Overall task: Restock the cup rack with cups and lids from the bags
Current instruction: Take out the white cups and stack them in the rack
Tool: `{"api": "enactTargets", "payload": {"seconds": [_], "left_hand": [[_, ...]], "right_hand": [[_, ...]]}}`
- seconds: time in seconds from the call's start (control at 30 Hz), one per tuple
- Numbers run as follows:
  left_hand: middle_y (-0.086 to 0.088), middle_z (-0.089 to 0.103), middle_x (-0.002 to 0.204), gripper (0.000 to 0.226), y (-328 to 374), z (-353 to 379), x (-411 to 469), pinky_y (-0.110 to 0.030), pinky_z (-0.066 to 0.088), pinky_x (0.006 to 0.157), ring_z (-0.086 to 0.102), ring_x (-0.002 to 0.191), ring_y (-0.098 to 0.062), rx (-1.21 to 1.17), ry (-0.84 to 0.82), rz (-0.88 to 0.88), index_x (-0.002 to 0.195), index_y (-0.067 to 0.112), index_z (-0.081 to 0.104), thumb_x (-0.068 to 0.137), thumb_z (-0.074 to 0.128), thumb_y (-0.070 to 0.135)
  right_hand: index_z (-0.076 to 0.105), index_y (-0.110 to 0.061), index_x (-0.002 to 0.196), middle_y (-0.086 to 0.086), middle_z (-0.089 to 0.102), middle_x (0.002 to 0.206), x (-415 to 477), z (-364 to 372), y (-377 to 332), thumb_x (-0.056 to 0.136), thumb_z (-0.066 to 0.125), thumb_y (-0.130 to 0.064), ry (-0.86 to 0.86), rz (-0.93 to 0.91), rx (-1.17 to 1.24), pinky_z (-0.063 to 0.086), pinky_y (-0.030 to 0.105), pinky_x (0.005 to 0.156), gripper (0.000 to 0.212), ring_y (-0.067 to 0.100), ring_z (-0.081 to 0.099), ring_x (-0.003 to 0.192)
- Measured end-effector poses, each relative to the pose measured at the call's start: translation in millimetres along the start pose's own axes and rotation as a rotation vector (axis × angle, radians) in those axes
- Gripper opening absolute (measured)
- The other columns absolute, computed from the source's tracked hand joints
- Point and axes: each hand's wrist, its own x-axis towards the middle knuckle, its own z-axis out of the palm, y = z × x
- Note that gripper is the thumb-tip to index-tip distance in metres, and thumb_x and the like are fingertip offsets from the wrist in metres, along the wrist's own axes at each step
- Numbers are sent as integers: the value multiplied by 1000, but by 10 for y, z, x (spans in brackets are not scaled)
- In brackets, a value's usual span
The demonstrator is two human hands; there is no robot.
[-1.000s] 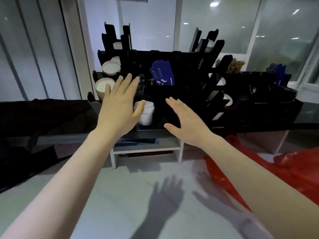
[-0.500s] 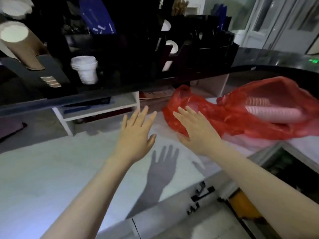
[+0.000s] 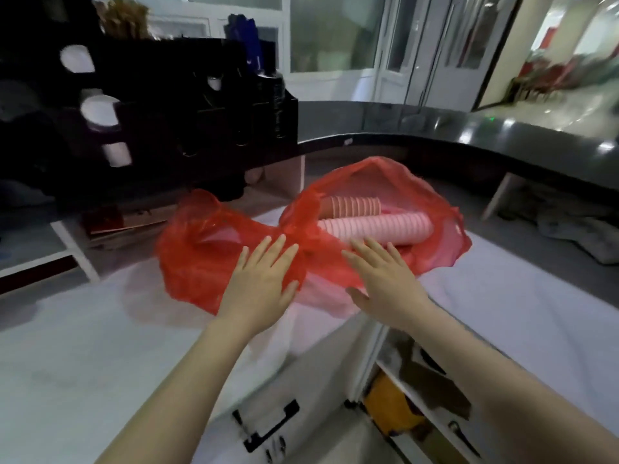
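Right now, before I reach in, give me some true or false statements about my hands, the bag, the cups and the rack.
1. The left hand and the right hand are both open and hold nothing. True.
2. The cups stand upright in the bag. False: they lie on their sides, in two stacks.
3. The rack stands behind the bag and to its left. True.
4. The bag is blue. False: it is red.
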Motion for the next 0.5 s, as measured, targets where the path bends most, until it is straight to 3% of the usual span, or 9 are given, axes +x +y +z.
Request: {"api": "enactTargets", "payload": {"seconds": [0.17, 0.3, 0.4, 0.5], "left_hand": [[2, 26, 155, 58, 434, 279, 671, -38, 7, 117, 18, 144, -16, -90, 36, 28, 147, 22, 32, 93, 49, 35], [-4, 41, 148, 48, 479, 449, 1189, -48, 18, 115, 30, 141, -23, -148, 123, 15, 137, 18, 50, 90, 58, 26], [-3, 43, 147, 43, 365, 663, 1541, -53, 18, 112, 29, 141, -24, -149, 106, -46, 131, 25, 55, 89, 59, 28], [2, 34, 152, 45, 173, 936, 1801, -56, 11, 112, 19, 144, -23, -98, -24, -175, 135, 36, 49, 90, 53, 41]], "right_hand": [[48, -15, 138, 9, 31, 154, 117, -55, 873, 83, 64, -27, 61, 93, -76, 9, 56, 114, 58, 32, 16, 145], [68, -12, 112, 17, 53, 136, 347, 55, 1375, 66, 77, -18, 159, 99, -169, 22, 67, 104, 48, 43, 40, 132], [66, -18, 119, 14, 48, 142, 568, 256, 1677, 73, 73, -25, 108, 109, -231, 14, 67, 108, 47, 39, 33, 138], [43, -28, 141, 6, 26, 156, 764, 492, 1921, 89, 52, -40, -23, 156, -279, -3, 60, 112, 54, 32, 14, 145]]}}
